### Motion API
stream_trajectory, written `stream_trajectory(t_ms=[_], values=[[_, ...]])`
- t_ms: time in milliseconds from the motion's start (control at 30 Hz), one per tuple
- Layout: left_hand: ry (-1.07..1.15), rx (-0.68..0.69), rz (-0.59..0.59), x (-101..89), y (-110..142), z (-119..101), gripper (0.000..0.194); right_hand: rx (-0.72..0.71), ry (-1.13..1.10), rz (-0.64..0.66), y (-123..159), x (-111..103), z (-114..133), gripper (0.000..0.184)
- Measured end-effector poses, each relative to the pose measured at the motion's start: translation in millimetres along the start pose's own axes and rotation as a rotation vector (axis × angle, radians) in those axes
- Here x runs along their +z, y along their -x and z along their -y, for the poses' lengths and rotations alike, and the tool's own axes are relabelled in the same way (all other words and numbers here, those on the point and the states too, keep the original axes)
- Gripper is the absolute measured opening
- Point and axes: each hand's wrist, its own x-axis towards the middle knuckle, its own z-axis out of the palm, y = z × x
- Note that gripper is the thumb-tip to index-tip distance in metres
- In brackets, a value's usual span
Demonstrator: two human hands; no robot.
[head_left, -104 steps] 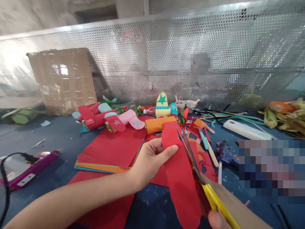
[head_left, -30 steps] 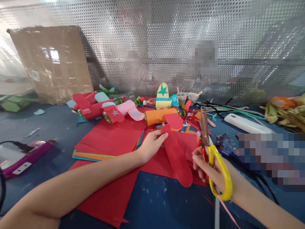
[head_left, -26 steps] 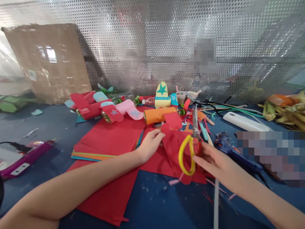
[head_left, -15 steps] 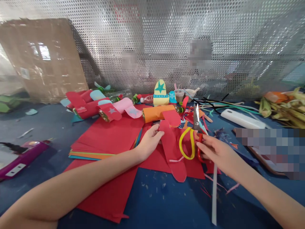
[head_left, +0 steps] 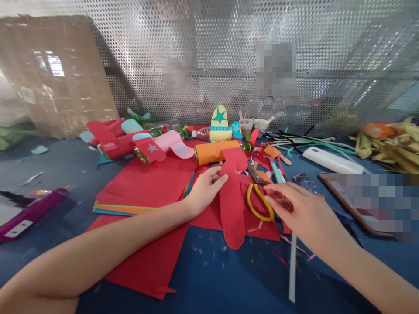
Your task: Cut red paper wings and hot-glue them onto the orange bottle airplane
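Note:
My left hand (head_left: 207,189) pinches the edge of a long red paper cutout (head_left: 233,209) with rounded ends, which hangs over the red sheets. At the right, my right hand (head_left: 294,203) has its fingers about the red handle of a pair of scissors (head_left: 260,203). Their yellow handle loop shows to the left of my fingertips, and the blades point away to the upper left, low over paper scraps. The red handle is mostly hidden by my fingers. Just behind the cutout lies an orange paper-wrapped bottle (head_left: 214,151).
A stack of red paper (head_left: 140,183) spreads at the left. Paper-covered bottles (head_left: 122,146) lie behind it. On the right are a white glue gun-like bar (head_left: 332,161), a phone (head_left: 353,205) and dried husks (head_left: 389,146). A purple power strip (head_left: 29,216) sits far left; a cardboard box (head_left: 59,78) stands behind.
The scissors have tipped from blades upright to blades pointing left and lower. The red cutout has straightened and faces me more flatly. My right hand has turned palm down over the handle.

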Motion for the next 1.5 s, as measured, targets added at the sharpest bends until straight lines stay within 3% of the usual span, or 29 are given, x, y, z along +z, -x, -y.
stream_trajectory(t_ms=[167,300,433,567,700,800,967,1167,1367,1500], values=[[0.062,-0.019,0.026,4.1,5,-4,0.033,-0.335,-0.109,0.09,14,11,18,0.035],[0.058,-0.073,0.071,10.9,15,-4,0.026,-0.415,-0.1,0.05,21,13,19,0.036],[0.095,-0.179,0.072,17.1,24,-6,0.034,-0.347,-0.254,0.034,20,4,22,0.02],[0.173,-0.239,0.117,21.1,29,-11,0.038,-0.161,-0.34,0.045,14,1,26,0.009],[0.186,-0.228,0.209,22.7,32,-14,0.037,0.038,-0.371,0.106,10,3,23,0.011],[0.192,-0.219,0.244,22.0,32,-12,0.037,0.139,-0.382,0.081,8,5,19,0.016],[0.218,-0.217,0.271,20.2,32,-8,0.044,0.166,-0.432,0.029,7,8,14,0.019],[0.284,-0.199,0.333,20.5,33,-9,0.034,0.272,-0.507,0.131,3,8,14,0.017],[0.092,-0.214,0.3,21.6,33,-8,0.047,0.293,-0.512,0.11,2,8,14,0.019],[0.122,-0.272,0.296,22.4,33,-6,0.046,0.293,-0.49,0.105,3,9,13,0.019]])
